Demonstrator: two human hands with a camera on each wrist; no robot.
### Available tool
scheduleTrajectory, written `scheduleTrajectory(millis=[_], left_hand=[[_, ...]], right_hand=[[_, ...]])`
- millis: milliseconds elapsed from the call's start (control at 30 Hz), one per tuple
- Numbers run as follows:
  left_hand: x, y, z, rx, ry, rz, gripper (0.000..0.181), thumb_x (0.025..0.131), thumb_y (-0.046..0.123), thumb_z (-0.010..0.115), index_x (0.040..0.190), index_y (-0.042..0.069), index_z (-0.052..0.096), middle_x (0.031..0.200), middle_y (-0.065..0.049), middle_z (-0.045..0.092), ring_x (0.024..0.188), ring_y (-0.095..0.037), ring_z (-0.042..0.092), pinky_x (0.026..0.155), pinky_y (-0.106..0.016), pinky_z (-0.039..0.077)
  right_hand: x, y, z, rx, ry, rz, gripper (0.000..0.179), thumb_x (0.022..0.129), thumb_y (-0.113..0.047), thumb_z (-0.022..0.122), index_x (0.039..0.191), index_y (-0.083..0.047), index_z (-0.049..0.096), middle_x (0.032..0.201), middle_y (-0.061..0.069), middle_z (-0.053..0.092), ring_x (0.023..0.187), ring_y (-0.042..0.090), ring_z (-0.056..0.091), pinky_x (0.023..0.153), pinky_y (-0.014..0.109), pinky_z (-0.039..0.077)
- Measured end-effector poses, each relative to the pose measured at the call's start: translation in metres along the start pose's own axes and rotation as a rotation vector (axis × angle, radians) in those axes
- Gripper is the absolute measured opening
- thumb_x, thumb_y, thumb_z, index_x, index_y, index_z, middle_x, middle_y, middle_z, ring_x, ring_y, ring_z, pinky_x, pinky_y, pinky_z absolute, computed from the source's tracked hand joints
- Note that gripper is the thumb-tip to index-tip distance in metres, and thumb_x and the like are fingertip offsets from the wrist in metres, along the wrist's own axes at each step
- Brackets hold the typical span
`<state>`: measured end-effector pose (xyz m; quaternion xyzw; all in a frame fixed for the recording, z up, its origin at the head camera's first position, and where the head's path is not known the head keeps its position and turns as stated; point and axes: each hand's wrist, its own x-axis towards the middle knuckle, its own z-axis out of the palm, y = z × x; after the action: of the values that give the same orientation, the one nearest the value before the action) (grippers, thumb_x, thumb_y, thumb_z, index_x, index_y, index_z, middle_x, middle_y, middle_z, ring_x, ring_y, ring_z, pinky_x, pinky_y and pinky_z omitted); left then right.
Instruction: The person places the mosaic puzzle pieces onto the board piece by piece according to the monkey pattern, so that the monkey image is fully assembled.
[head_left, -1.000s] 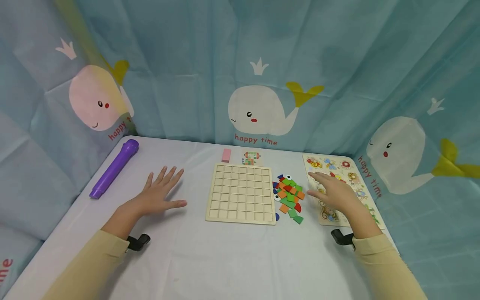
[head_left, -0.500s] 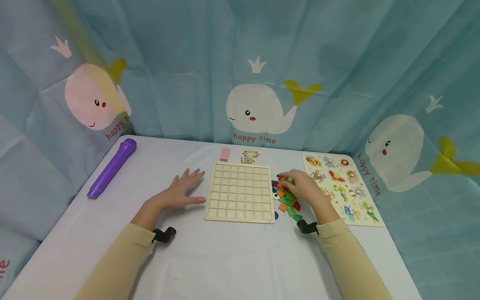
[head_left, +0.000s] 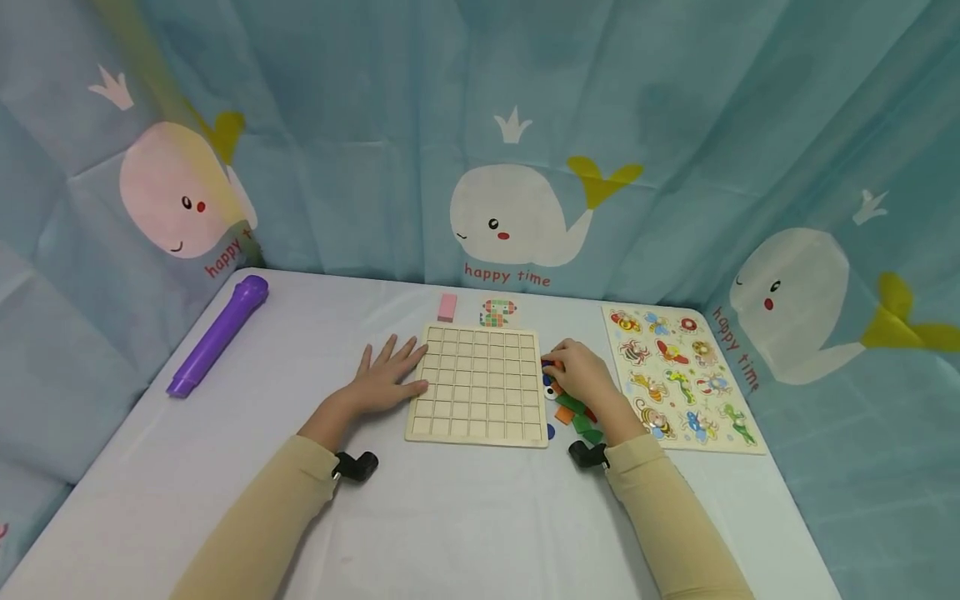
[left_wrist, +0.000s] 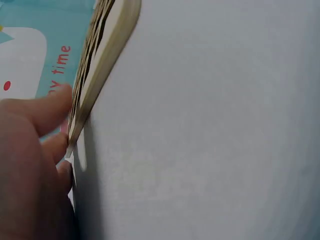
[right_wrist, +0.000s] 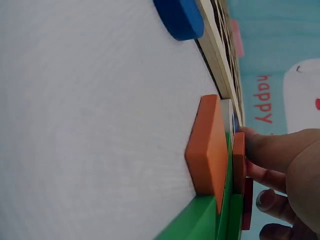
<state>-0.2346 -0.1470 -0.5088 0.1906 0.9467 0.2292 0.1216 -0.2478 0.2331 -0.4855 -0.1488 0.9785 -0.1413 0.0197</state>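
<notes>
Left hand (head_left: 380, 383) touches the grid board (head_left: 480, 385), right hand (head_left: 585, 377) the pieces (head_left: 572, 404).

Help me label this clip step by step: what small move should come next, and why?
Probably the right hand should pinch one from the pile of coloured pieces and lift it toward the grid board. That hand's fingers are at the pile, the board's squares hold no pieces, and the left hand is at its left edge. Whether a piece is gripped is unclear.
</notes>
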Motion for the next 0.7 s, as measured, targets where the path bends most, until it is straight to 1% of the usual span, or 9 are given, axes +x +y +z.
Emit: scheduleTrajectory(millis=[67,133,267,333,400,567,700], left_hand=[[0.0,-0.001,0.002,0.02,0.005,-0.003,0.076,0.101,0.055,0.047,0.163,0.019,0.02,0.171,-0.01,0.011,0.156,-0.04,-0.006,0.119,-0.067,-0.014],[0.0,-0.002,0.003,0.028,0.006,-0.001,0.074,0.103,0.052,0.046,0.163,0.019,0.019,0.171,-0.009,0.01,0.157,-0.039,-0.006,0.119,-0.067,-0.014],[0.001,-0.002,0.0,-0.005,-0.011,0.005,0.071,0.104,0.046,0.047,0.163,0.019,0.019,0.171,-0.009,0.008,0.156,-0.039,-0.008,0.119,-0.066,-0.016],[0.001,-0.001,-0.002,-0.018,-0.016,0.005,0.071,0.104,0.045,0.047,0.163,0.019,0.018,0.171,-0.008,0.008,0.157,-0.038,-0.009,0.119,-0.065,-0.017],[0.001,-0.002,-0.002,-0.022,-0.014,0.009,0.071,0.104,0.045,0.048,0.163,0.019,0.018,0.171,-0.008,0.008,0.157,-0.038,-0.008,0.119,-0.065,-0.017],[0.001,-0.004,0.0,-0.021,-0.005,0.014,0.072,0.104,0.047,0.049,0.163,0.019,0.019,0.171,-0.009,0.009,0.156,-0.039,-0.008,0.119,-0.066,-0.016],[-0.001,-0.003,0.0,-0.043,-0.009,0.01,0.072,0.103,0.045,0.051,0.163,0.018,0.02,0.171,-0.01,0.01,0.156,-0.039,-0.008,0.119,-0.065,-0.017]], right_hand=[[0.0,0.0,0.001,0.01,0.028,0.006,0.026,0.096,-0.029,0.071,0.118,-0.016,0.077,0.114,0.005,0.066,0.096,0.022,0.064,0.074,0.036,0.056],[0.0,0.001,0.0,0.052,0.071,0.006,0.023,0.096,-0.026,0.072,0.113,-0.014,0.078,0.111,0.006,0.068,0.095,0.024,0.065,0.076,0.039,0.057],[-0.001,0.001,-0.001,0.19,0.148,0.016,0.02,0.096,-0.02,0.07,0.112,-0.009,0.078,0.108,0.009,0.074,0.096,0.027,0.07,0.083,0.043,0.059],[-0.002,-0.002,-0.002,0.259,0.171,0.028,0.021,0.097,-0.018,0.07,0.113,-0.008,0.078,0.109,0.011,0.075,0.098,0.028,0.071,0.085,0.044,0.06],[-0.004,-0.005,-0.002,0.312,0.179,0.026,0.023,0.097,-0.017,0.069,0.117,-0.007,0.076,0.109,0.012,0.076,0.094,0.026,0.072,0.082,0.043,0.06],[-0.006,-0.015,0.0,0.388,0.169,0.008,0.027,0.099,-0.014,0.066,0.125,-0.01,0.072,0.107,0.011,0.075,0.083,0.02,0.069,0.07,0.035,0.058],[-0.007,-0.018,0.004,0.451,0.154,0.035,0.021,0.099,-0.013,0.066,0.118,-0.008,0.073,0.101,0.009,0.075,0.08,0.019,0.067,0.066,0.034,0.056]])
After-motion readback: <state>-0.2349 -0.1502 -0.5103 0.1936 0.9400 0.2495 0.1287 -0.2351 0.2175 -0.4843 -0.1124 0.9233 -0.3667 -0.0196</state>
